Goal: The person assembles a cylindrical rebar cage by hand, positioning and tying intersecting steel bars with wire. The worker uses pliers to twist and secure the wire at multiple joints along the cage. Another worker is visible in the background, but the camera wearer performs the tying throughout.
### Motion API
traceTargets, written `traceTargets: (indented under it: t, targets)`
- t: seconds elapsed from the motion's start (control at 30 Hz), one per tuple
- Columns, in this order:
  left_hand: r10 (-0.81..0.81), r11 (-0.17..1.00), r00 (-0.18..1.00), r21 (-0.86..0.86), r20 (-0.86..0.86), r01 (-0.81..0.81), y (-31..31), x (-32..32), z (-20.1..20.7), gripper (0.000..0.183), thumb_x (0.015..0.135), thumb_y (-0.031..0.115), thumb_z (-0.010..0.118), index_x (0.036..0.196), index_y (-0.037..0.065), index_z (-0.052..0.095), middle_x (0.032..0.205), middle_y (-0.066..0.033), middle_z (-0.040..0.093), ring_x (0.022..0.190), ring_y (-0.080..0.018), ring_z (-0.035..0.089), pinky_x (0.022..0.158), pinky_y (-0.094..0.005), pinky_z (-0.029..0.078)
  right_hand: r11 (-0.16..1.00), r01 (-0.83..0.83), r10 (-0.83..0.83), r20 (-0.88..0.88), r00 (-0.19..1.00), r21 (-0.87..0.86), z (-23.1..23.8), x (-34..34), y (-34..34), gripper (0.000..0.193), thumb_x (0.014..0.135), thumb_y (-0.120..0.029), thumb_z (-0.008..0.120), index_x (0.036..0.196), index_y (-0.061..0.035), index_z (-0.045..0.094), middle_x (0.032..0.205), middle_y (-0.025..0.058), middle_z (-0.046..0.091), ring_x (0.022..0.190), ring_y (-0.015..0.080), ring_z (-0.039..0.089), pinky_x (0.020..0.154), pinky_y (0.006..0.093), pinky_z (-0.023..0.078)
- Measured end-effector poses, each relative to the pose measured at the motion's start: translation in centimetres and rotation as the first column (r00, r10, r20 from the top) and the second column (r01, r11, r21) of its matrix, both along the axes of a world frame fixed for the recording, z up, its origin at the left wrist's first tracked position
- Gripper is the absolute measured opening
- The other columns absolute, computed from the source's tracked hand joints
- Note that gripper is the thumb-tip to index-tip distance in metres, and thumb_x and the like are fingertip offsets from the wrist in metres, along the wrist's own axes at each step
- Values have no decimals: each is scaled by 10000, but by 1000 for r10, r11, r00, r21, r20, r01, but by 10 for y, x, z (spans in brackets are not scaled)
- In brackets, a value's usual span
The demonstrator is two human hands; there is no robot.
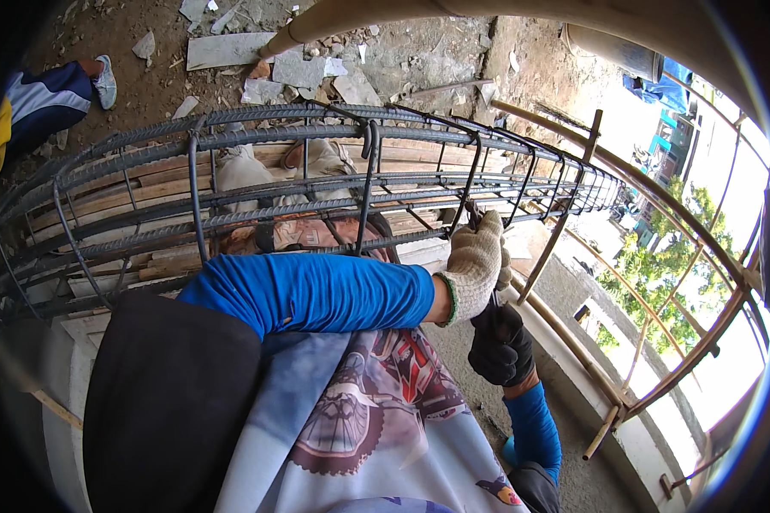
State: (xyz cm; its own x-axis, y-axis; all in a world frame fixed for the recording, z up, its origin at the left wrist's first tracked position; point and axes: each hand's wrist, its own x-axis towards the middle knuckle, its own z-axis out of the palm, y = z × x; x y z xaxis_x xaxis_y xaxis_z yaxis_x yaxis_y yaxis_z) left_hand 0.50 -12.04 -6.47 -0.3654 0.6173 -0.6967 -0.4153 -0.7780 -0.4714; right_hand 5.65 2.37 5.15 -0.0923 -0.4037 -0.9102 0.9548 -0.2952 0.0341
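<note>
A long cage of ribbed steel rebar [299, 203] with square stirrups runs across in front of me. My left hand [475, 259], in a cream knit glove, is closed at the cage's near side. A short dark metal piece [471, 210] sticks up beside its fingers, against a bar. Just below, my right hand [502, 344], in a black glove, is closed with its fingers curled. Something thin and dark shows between the two hands, too small to name. What each hand grips is hidden by the gloves.
Bamboo poles [565, 342] form a frame on the right, beside a bright drop with greenery. A thick pole [376, 17] arches across the top. Broken slabs [231, 51] litter the dirt beyond. At left is another person's leg [56, 92]. Wooden planks [162, 179] lie beneath the cage.
</note>
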Motion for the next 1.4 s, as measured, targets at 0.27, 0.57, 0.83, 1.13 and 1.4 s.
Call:
traceTargets:
  t: [0.27, 0.57, 0.83, 1.13, 1.4]
  targets:
    - [-247, 939, 958, -281, -148, 199, 8, 15, -4, 627, 918, 619, 716, 986, 0, 636, 786, -159, 716, 665, -295, 723, 595, -421, 566, 392, -657, 873, -35, 487, 644, 45, -50, -31, 318, 1024, -279, 670, 1220, -29, 660, 870, 23, 684, 703, 131, 637, 600, 299, 512]
    - [-612, 619, 783, -684, -112, 386, 27, 5, -5, 701, 995, 663, 525, 1164, -15, 578, 1058, -275, 716, 999, -460, 711, 848, -531, 554, -61, -497, 998, 58, -21, 866, 45, -38, -45, 251, 987, -185, 708, 1161, -9, 669, 926, 83, 713, 803, 200, 703, 696, 346, 557]
    - [-672, 524, 736, -757, -85, 391, 39, 9, -11, 693, 1009, 727, 420, 1043, 48, 554, 803, -189, 675, 741, -415, 710, 626, -516, 543, 464, -688, 841, -35, 539, 558, 48, -63, -34, 427, 1060, -331, 624, 1293, 27, 613, 893, 62, 712, 721, 172, 705, 570, 270, 541]
    - [-695, 516, 708, -772, -125, 371, 26, 15, -12, 600, 1034, 577, 513, 1218, 6, 529, 1002, -261, 721, 941, -442, 723, 757, -523, 571, 147, -557, 809, 224, 543, 817, 12, -10, -22, 280, 1070, -257, 583, 1226, -29, 629, 884, -22, 658, 628, 48, 577, 504, 229, 438]
    - [-668, 599, 730, -685, -143, 414, 8, 15, -13, 626, 994, 563, 601, 1214, -23, 607, 1122, -286, 719, 1115, -471, 676, 931, -506, 545, 139, -419, 891, 71, 449, 897, -17, 33, -29, 244, 1030, -249, 650, 1150, -37, 634, 851, -37, 623, 717, 43, 550, 598, 249, 449]
